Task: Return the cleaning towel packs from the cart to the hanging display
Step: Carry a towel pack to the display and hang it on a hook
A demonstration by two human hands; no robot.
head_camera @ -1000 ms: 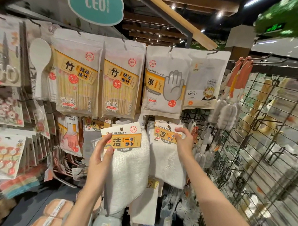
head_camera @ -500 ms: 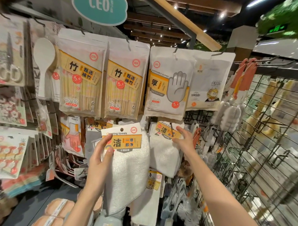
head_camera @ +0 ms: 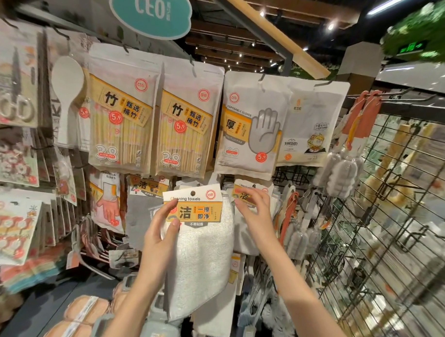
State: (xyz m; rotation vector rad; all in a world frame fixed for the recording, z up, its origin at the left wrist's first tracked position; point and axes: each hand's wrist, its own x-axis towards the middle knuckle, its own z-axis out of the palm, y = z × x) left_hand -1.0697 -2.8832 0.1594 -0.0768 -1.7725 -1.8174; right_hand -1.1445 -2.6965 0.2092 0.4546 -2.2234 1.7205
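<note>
The left hand [head_camera: 159, 233] pinches the header card of a cleaning towel pack [head_camera: 197, 242], held just left of the hung towel pack [head_camera: 246, 218]. The right hand [head_camera: 255, 205] hovers there, fingers spread, gripping nothing. The card's small hole [head_camera: 192, 193] could miss the hidden hook, letting the limp towel drop.

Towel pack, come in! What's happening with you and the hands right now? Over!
Left hand grips the towel pack by its card. Right hand open, fingers at the hung towel pack. Held pack not yet hooked.
</note>
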